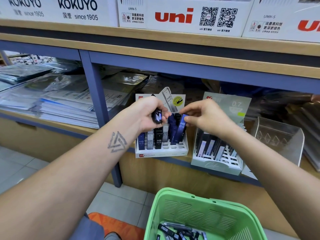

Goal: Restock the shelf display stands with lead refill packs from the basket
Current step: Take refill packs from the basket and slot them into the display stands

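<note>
A white HB 0.5 display stand [161, 150] sits on the lower shelf with several blue, grey and black lead packs upright in its slots. My left hand [149, 112] grips a few black lead packs [158, 116] above the stand's left side. My right hand [205, 116] pinches the top of a blue lead pack [181, 129] that stands tilted in the stand's right rows. A pale green 0.7 display stand [218, 164] stands to the right, partly filled. The green basket [174, 203] at the bottom holds several loose packs [180, 232].
Stacks of plastic-wrapped paper [57, 104] fill the shelf bay to the left, behind a blue upright post [97, 101]. A clear acrylic holder [278, 137] stands right of the 0.7 stand. White uni and KOKUYO boxes [174, 14] line the shelf above.
</note>
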`<state>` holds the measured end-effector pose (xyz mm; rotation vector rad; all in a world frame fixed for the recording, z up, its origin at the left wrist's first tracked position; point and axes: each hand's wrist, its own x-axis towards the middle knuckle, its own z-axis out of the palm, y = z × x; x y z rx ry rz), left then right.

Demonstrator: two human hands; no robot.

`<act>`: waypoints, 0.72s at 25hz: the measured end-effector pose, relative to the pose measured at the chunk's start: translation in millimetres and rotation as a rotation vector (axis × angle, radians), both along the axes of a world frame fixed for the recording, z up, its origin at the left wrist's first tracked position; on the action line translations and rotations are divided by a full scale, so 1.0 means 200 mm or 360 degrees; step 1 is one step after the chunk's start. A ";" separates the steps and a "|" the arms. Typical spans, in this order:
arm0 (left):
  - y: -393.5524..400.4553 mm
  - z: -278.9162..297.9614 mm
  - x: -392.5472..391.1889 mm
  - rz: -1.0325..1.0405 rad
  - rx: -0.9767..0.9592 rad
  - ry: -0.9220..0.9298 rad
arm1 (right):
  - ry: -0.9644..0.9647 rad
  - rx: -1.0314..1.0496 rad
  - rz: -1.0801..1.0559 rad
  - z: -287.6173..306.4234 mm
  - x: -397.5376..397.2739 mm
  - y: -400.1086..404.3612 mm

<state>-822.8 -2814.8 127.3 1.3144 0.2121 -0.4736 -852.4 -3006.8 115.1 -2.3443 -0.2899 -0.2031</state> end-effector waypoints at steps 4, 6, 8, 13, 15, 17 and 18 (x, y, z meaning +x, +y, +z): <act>0.00 -0.01 -0.02 -0.0041 0.0011 0.0081 | -0.0216 -0.0416 0.0019 -0.11 -0.02 0.04; 0.00 -0.01 -0.02 -0.0025 0.0012 0.0098 | -0.0272 -0.0429 0.0025 -0.15 -0.02 0.05; 0.00 -0.01 -0.03 -0.0015 0.0015 0.0096 | -0.0314 -0.0439 0.0026 -0.18 -0.02 0.06; 0.01 -0.02 -0.02 -0.0002 0.0010 0.0077 | -0.0176 -0.0450 0.0018 -0.17 -0.03 0.07; 0.01 -0.02 -0.01 0.0010 -0.0012 0.0073 | -0.0142 -0.0439 0.0025 -0.16 -0.03 0.07; 0.01 -0.02 -0.01 0.0018 -0.0012 0.0064 | -0.0136 -0.0416 0.0012 -0.16 -0.02 0.08; 0.01 -0.02 -0.01 0.0023 -0.0009 0.0055 | -0.0149 -0.0412 -0.0007 -0.16 -0.01 0.08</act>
